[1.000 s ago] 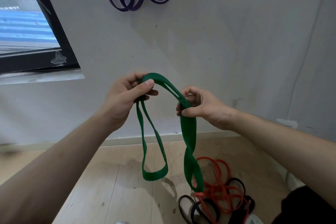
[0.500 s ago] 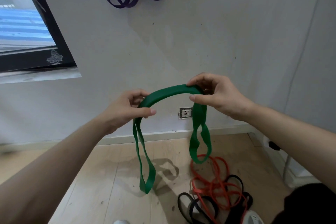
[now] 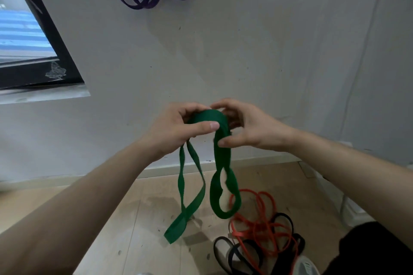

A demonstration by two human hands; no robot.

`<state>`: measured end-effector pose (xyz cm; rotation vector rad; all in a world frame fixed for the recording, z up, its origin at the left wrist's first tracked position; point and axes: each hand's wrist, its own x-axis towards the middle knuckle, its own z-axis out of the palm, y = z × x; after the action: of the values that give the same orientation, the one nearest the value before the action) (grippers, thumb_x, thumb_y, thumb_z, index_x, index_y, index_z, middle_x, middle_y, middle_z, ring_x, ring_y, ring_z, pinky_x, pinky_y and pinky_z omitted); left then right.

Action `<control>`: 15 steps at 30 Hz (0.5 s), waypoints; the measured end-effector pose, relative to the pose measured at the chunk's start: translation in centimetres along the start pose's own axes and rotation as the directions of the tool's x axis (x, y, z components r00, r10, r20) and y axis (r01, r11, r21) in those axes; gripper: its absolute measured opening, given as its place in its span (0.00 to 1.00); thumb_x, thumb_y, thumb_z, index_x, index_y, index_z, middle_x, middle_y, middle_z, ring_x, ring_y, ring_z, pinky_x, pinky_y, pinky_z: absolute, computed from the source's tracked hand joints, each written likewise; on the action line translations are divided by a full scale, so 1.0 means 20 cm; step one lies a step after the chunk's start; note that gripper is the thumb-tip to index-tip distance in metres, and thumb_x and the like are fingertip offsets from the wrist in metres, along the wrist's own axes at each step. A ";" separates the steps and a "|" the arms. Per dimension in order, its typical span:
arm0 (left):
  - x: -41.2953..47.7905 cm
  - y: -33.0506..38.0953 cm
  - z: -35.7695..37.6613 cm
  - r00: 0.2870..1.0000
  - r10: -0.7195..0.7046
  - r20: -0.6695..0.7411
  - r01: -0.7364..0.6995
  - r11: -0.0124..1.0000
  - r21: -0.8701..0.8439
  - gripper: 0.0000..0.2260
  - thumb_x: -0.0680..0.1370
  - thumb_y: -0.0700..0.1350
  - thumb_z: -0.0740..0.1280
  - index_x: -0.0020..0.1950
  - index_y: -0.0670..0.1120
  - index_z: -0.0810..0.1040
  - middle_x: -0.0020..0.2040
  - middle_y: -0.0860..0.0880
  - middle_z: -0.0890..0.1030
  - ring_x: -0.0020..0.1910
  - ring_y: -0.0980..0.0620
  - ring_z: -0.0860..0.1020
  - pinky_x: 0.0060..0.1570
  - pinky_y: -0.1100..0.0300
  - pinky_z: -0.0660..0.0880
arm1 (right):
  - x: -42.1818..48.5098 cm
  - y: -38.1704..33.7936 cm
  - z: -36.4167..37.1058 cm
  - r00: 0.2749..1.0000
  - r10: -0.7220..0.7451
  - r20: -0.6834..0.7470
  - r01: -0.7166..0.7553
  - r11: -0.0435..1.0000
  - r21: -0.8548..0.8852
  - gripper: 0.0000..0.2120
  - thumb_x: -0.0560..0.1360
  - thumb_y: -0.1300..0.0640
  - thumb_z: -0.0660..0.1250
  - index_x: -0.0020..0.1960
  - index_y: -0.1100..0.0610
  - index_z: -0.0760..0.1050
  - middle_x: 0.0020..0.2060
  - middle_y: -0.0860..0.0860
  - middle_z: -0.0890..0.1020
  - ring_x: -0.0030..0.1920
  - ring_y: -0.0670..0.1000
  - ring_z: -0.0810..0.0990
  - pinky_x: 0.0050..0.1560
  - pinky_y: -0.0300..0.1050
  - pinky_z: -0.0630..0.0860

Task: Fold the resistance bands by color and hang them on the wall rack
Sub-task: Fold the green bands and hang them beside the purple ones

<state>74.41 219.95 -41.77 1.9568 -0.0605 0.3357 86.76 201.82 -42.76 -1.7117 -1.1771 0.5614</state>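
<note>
Gripping the green band (image 3: 220, 156) with both hands, out in front of the wall (image 3: 268, 51) and above the floor (image 3: 134, 219). Clamping the left hand (image 3: 176, 129) on the left side of the band's arched top, pressing the thumb flat across the front and curling the fingers behind. Pinching the right side of the arch with the right hand (image 3: 248, 127), setting the thumb against the front of the strap lower down and hooking the fingertips over the crest. Keeping the 2 hands close together, fingertips nearly meeting over the fold. Reaching both forearms forward and inward, bare, wrists roughly level.

Letting 2 loops of the band dangle below the hands: a longer, narrower one under the left hand, ending in a flat twisted tip, and a shorter, wider one under the right. Hanging clear of the floor, as far as can be told.

Leaving the orange bands (image 3: 240, 235) and black bands (image 3: 298, 240) tangled in a pile on the floor at lower right. Showing purple bands (image 3: 136, 6) hanging high on the wall, above the hands.
</note>
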 end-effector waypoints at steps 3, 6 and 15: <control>-0.01 0.02 0.00 0.999 0.033 -0.003 -0.033 0.999 -0.031 0.12 0.73 0.44 0.73 0.55 0.41 0.83 0.40 0.54 0.83 0.39 0.61 0.79 0.40 0.70 0.74 | -0.01 0.04 0.03 0.993 0.062 0.100 -0.078 0.984 0.159 0.23 0.72 0.69 0.74 0.66 0.60 0.75 0.57 0.59 0.83 0.59 0.53 0.83 0.60 0.52 0.80; -0.01 0.01 -0.03 0.999 0.038 -0.029 -0.040 0.997 -0.066 0.12 0.74 0.46 0.74 0.55 0.42 0.83 0.37 0.57 0.81 0.37 0.61 0.76 0.39 0.69 0.72 | 0.00 0.06 0.07 0.987 0.069 0.144 -0.110 0.949 0.296 0.19 0.75 0.72 0.70 0.65 0.64 0.76 0.58 0.59 0.84 0.59 0.55 0.83 0.57 0.47 0.80; -0.04 -0.01 -0.14 0.989 -0.003 -0.147 -0.021 0.988 -0.156 0.18 0.70 0.53 0.72 0.54 0.43 0.84 0.36 0.51 0.74 0.35 0.53 0.69 0.37 0.65 0.68 | 0.03 0.06 0.07 0.989 0.109 0.096 -0.128 0.965 0.231 0.16 0.76 0.77 0.62 0.62 0.70 0.75 0.54 0.63 0.84 0.56 0.56 0.85 0.61 0.52 0.81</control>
<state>73.11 222.56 -41.08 1.7712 -0.0004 0.4663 86.43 202.83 -44.32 -1.5729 -1.0240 0.8196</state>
